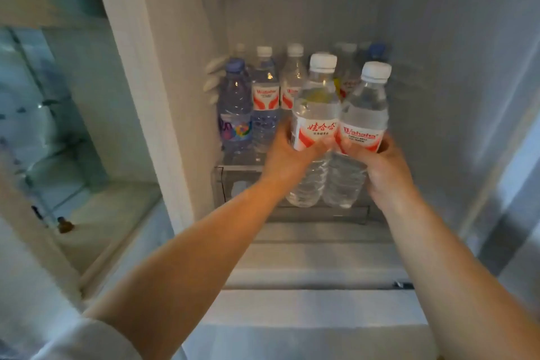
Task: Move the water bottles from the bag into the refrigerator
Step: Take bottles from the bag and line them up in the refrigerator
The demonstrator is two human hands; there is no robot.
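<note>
Both my arms reach into the open refrigerator (pixel 438 96). My left hand (pixel 287 155) grips a clear water bottle (pixel 317 114) with a white cap and red-and-white label. My right hand (pixel 382 164) grips a second bottle of the same kind (pixel 365 117), pressed side by side against the first. Both bottles are upright, held just in front of and slightly above the shelf edge (pixel 239 172). Several water bottles stand on that shelf behind them, among them a blue-capped one (pixel 235 105) at the left and a white-capped one (pixel 264 96) beside it. The bag is out of view.
The fridge's white side walls close in left and right. A shelf or drawer front (pixel 315 266) lies below my arms. To the left, past the fridge wall (pixel 140 96), is a glass-fronted compartment (pixel 43 126) with a ledge carrying a small brown object (pixel 65 225).
</note>
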